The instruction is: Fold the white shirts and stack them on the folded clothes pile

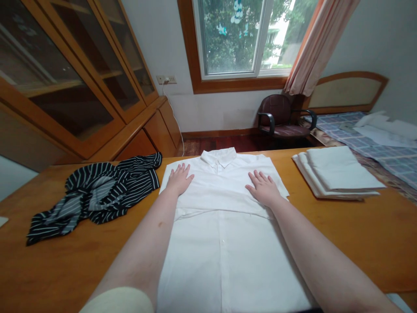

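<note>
A white collared shirt (224,234) lies flat on the wooden table (358,230), collar pointing away from me, its sleeves folded across the chest. My left hand (179,177) rests flat on the shirt's left shoulder area, fingers spread. My right hand (263,186) lies palm down on the right shoulder area, fingers also stretched out. Neither hand holds anything.
A crumpled black-and-white striped garment (97,191) lies on the table to the left. A stack of folded white cloths (337,174) sits at the right. Beyond the table stand a dark office chair (282,115), a bed (374,134) and a glass-fronted wooden cabinet (81,87).
</note>
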Demonstrator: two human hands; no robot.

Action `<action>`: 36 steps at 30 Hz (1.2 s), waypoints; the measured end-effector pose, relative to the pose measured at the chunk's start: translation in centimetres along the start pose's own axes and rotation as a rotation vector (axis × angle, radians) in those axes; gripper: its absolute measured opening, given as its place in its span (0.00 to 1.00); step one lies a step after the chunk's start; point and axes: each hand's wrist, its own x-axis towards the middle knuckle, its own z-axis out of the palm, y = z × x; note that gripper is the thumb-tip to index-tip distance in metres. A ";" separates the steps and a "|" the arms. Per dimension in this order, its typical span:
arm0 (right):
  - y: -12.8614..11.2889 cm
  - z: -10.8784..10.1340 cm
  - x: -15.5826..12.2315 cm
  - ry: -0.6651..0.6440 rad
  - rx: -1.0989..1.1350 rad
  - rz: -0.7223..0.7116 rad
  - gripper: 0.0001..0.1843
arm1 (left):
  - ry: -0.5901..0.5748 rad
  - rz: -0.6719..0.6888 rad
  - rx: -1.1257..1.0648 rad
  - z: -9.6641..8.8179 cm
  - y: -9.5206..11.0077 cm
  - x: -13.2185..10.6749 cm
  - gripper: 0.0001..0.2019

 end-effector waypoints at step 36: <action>-3.0 -1.2 8.0 0.316 0.592 -0.102 0.13 | 0.275 -0.079 -0.752 0.1 5.5 2.2 0.24</action>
